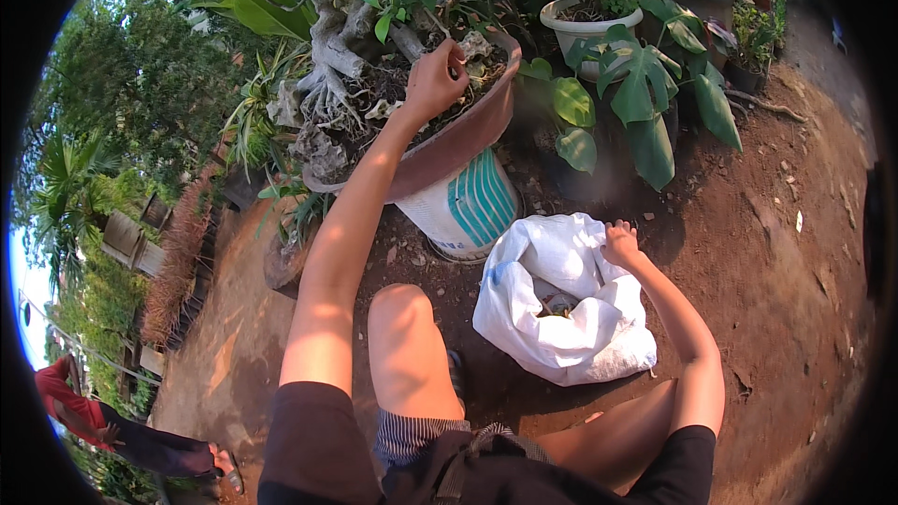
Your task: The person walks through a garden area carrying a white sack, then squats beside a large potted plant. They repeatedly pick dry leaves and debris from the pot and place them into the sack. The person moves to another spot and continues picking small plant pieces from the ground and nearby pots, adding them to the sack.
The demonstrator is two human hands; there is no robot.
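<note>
My left hand reaches into a wide brown planter, its fingers curled together above the soil. Whether anything small is pinched in them cannot be made out. Beside that hand, a gnarled grey tree trunk with spreading roots grows from the planter, among rocks and dry bits. The planter rests on an upturned-looking white bucket with teal stripes. On the ground to the right stands a white woven sack, its mouth gaping with some dark debris inside. My right hand grips the sack's far right rim, fingers folded over the edge.
A white pot and large split-leaf plants stand behind the sack. Brown dirt ground spreads to the right. At the lower left, a person in a red top stands on the path. My bare knee is close to the bucket.
</note>
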